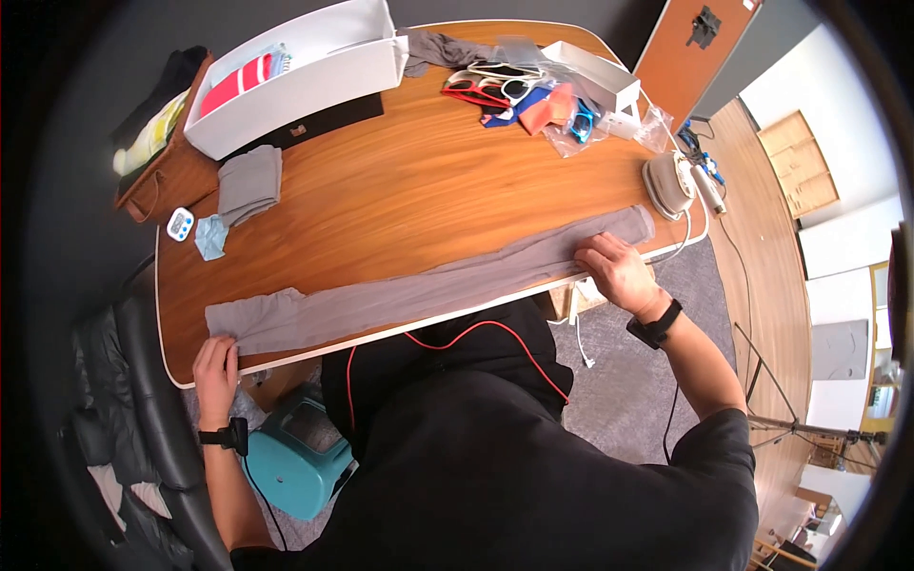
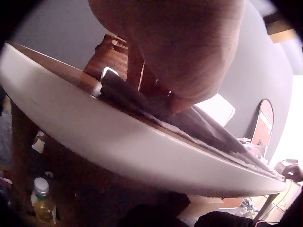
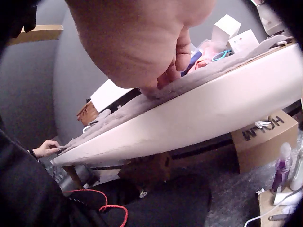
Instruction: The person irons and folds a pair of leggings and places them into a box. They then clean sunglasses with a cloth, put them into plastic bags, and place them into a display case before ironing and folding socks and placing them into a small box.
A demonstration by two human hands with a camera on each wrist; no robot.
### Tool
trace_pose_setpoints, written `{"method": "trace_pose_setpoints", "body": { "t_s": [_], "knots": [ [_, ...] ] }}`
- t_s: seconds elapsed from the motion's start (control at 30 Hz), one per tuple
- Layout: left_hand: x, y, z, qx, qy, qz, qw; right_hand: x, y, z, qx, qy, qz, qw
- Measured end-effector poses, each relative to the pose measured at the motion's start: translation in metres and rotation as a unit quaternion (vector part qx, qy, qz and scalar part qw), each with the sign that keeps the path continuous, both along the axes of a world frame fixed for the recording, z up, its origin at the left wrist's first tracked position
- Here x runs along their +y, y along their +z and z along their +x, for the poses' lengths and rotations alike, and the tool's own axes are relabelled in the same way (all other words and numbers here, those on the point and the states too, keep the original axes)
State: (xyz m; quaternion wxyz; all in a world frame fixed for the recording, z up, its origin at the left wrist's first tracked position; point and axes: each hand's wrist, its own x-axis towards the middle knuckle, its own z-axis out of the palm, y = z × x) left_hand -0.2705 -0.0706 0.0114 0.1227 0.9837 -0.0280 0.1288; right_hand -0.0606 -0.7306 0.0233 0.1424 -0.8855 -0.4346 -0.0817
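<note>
A long grey cloth (image 1: 381,303), laid out as a narrow strip, runs along the near edge of the wooden table (image 1: 381,205). At its left end, my left hand (image 1: 217,369) pinches the near corner between thumb and fingers. My right hand (image 1: 617,271) grips the strip a little short of its right end, fingers bent onto the fabric. The right wrist view shows those bent fingers (image 3: 165,78) against the cloth (image 3: 137,104), just inside the white table edge. Shallow wrinkles cross the strip, most of them near the left end. My left fingertips are partly hidden by the palm in the left wrist view.
A folded grey cloth (image 1: 250,184), a timer (image 1: 180,224) and a light blue cloth (image 1: 211,237) lie at the left. Behind stands a white box (image 1: 305,90). Sunglasses (image 1: 476,92) are piled at the back; a corded iron (image 1: 669,184) stands right. A teal stool (image 1: 290,466) is below.
</note>
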Motion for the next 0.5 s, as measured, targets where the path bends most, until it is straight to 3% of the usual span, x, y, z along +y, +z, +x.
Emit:
{"method": "trace_pose_setpoints", "body": {
  "t_s": [0.23, 0.43, 0.5],
  "knots": [
    [0.002, 0.002, 0.001, -0.017, 0.051, -0.074, 0.996, 0.009, 0.000, -0.002, -0.002, -0.064, 0.062, 0.996],
    [-0.001, 0.009, 0.000, 0.017, -0.050, -0.035, 0.998, 0.010, 0.002, -0.006, 0.034, -0.028, 0.050, 0.998],
    [-0.001, 0.016, 0.004, 0.000, -0.043, -0.028, 0.999, 0.009, 0.004, -0.005, 0.048, -0.029, 0.059, 0.997]
  ]
}}
